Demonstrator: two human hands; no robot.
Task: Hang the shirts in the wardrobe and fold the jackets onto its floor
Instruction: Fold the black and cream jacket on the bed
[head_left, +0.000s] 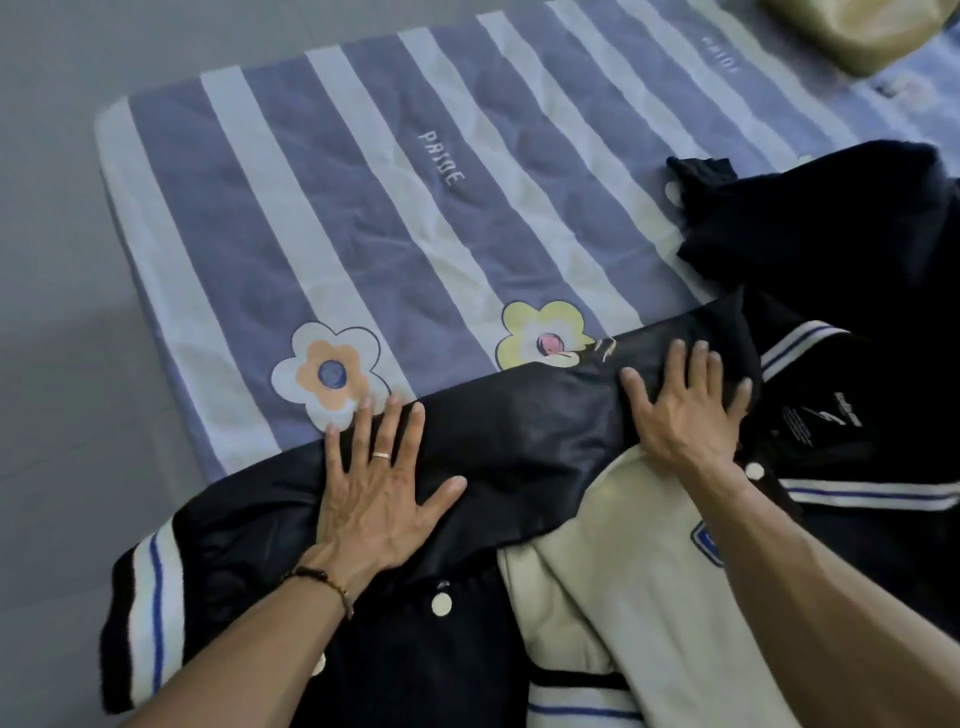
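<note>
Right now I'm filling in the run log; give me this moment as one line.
stage: folding | left hand: flat on dark navy satin varsity jacket sleeve | right hand: flat on same sleeve | surface: blue-and-white striped flowered mattress

A low mattress lies directly on a grey tiled floor, covered by a blue-and-white striped sheet (flower prints, lettering "PRIDE"). A yellowish pillow sits at its far corner. Lighting is soft and even.

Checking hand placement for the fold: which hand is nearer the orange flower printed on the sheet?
Left. The left hand has fingertips touching the orange flower; the right hand lies farther right on the dark sleeve.
</note>
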